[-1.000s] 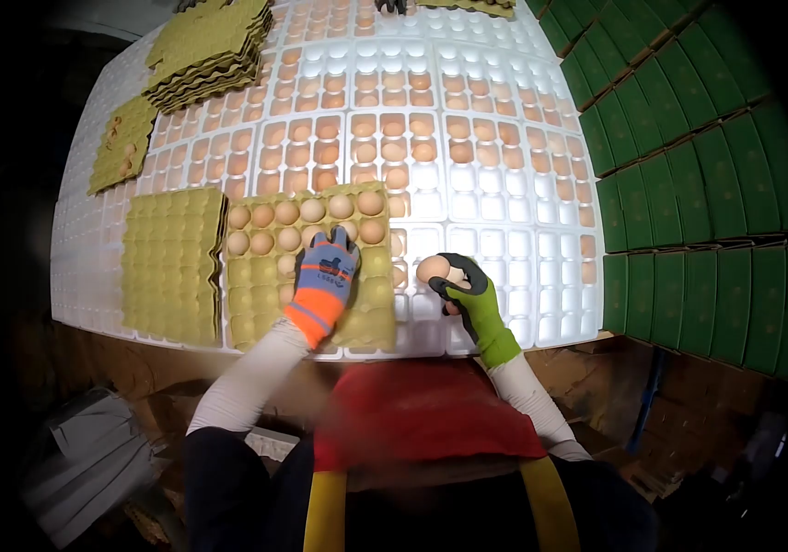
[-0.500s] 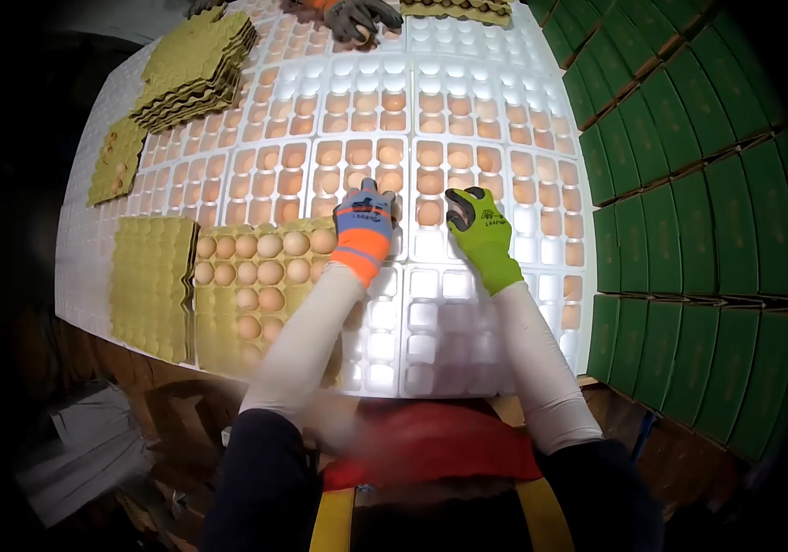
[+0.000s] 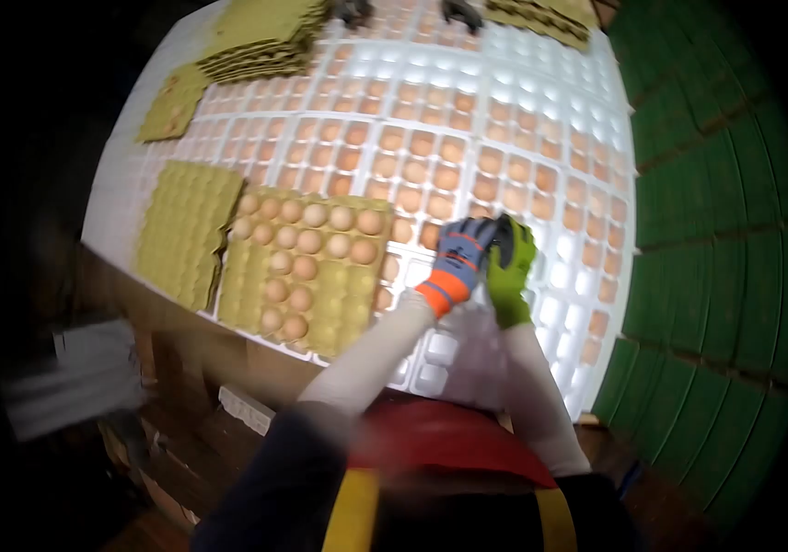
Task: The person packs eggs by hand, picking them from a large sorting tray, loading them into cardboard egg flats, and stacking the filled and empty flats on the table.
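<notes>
My left hand (image 3: 461, 256), in a grey-blue glove with an orange cuff, reaches over a white egg tray (image 3: 412, 247) with its fingers bent down and close together. Right beside it is my right hand (image 3: 512, 265) in a green glove with black fingertips, its fingers curled inward. The two gloves meet at the fingertips, and whatever lies inside them is hidden. Brown eggs (image 3: 484, 189) fill the pockets just beyond my hands. To the left lies a yellowish pulp egg tray (image 3: 334, 299), partly filled with eggs.
Pulp trays stand stacked at the left (image 3: 187, 235) and far left (image 3: 265, 41); another stack (image 3: 546, 20) lies at the back. Green cartons (image 3: 707, 276) line the right side. Another person's dark-gloved hands (image 3: 460, 14) are at the far edge.
My hands have come together from being apart, my left hand moving towards my right. The head view has turned and shifted. The other person's hands have moved apart.
</notes>
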Demonstrator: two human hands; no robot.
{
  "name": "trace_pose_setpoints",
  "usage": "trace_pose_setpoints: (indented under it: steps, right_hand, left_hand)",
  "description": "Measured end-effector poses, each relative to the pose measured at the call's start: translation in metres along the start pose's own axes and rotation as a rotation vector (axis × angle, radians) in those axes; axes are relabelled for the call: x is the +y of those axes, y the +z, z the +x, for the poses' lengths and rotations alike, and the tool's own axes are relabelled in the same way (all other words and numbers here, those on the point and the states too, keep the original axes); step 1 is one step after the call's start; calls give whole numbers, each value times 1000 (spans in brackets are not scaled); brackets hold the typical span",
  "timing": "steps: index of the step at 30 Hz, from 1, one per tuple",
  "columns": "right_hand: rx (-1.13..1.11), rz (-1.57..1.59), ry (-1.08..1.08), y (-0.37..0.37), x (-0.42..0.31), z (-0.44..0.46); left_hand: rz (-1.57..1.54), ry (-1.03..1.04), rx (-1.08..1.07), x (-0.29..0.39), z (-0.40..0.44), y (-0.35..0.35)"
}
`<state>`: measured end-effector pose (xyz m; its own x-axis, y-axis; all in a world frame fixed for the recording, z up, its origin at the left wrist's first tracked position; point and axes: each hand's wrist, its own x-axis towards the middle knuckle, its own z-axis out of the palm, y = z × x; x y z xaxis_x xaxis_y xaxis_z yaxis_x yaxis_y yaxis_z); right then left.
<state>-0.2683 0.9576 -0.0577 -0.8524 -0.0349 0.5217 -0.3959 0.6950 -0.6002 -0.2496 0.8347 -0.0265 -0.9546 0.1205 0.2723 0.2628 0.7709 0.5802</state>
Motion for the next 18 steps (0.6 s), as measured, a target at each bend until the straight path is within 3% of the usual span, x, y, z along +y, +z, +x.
trace_pose_setpoints:
  steps: [1,3,5,7,8,9,11,12,14,16,18]
  right_hand:
    - [-49,425,117,8,18,2]
    - [16,726,491,7,13,8]
    - [-74,301,213,-21,-35,18]
    - [-193,689,307,-24,-97,16]
    - [-324,473,16,-20,-114,20]
    - [-309,464,18,-13,-137,25]
    - [-500,59,-237,-5,-177,25]
    - [-471,28,-264,14,-175,14]
    - [-441,-33,-285,29,-174,3]
    - [-581,369,112,18,-178,11]
    - [-556,593,349,10,-172,14]
  left_hand:
    - [123,33,34,-1,-1,1]
    - [-80,14,138,4,-17,-23]
    - [-255,-13,154,3,-50,-75]
    - [-106,-58,174,-8,-93,-135]
    - [-34,-131,198,-16,-105,-165]
    - [37,-203,224,-27,-114,-189]
    - [189,-181,148,-60,-108,-221]
    - [176,-169,154,-72,-97,-221]
    - [450,44,-139,-91,-81,-212]
    - [505,74,-226,-103,-70,-203]
    - [537,86,-378,-106,-59,-214]
